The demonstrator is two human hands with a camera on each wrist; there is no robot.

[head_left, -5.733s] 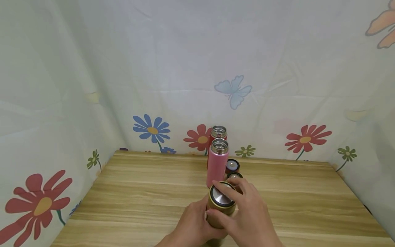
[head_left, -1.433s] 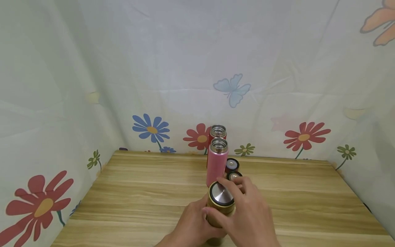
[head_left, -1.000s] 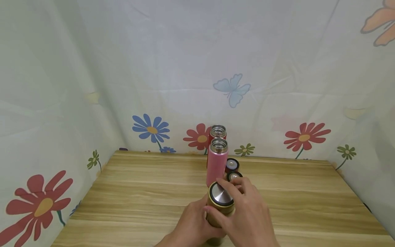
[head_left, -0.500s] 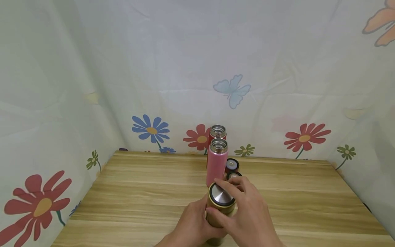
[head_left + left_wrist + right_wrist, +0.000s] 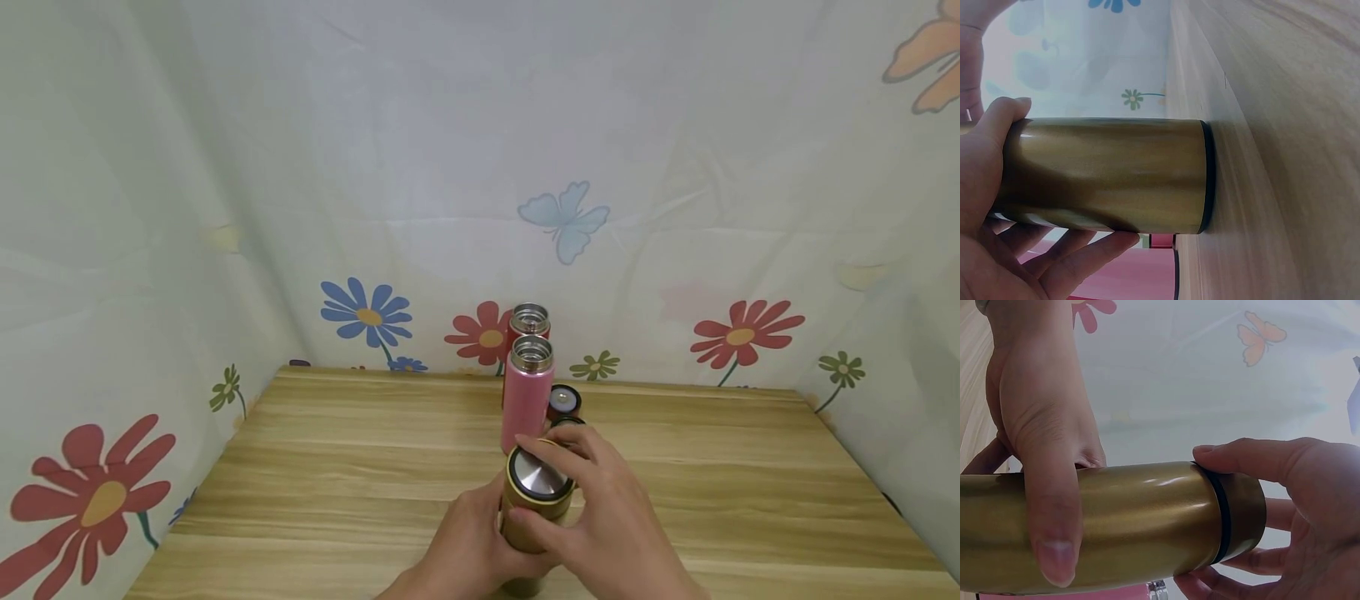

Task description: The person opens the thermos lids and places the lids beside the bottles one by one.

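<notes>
A gold thermos (image 5: 525,529) stands near the table's front, roughly upright. Around its body my left hand (image 5: 467,537) is wrapped, thumb on one side and fingers on the other, as the left wrist view shows. The thermos lid (image 5: 1246,515), gold with a black ring below it, sits on the body. My right hand (image 5: 615,512) grips that lid, thumb at the near side and fingers round the far side. In the left wrist view the thermos's black base (image 5: 1209,178) is close to the wood; I cannot tell whether it touches.
Just behind the thermos stands a pink bottle (image 5: 527,404) without a lid, and behind that a lidless red bottle (image 5: 530,321). Two upturned lids lie to their right: a dark red one (image 5: 564,402) and another (image 5: 567,422) partly hidden by my right hand. A flowered curtain (image 5: 420,233) borders the wooden table (image 5: 360,450).
My right hand has turned slightly on the lid, its fingers shifting over and covering more of the nearer upturned lid. My left hand and the bottles keep their places.
</notes>
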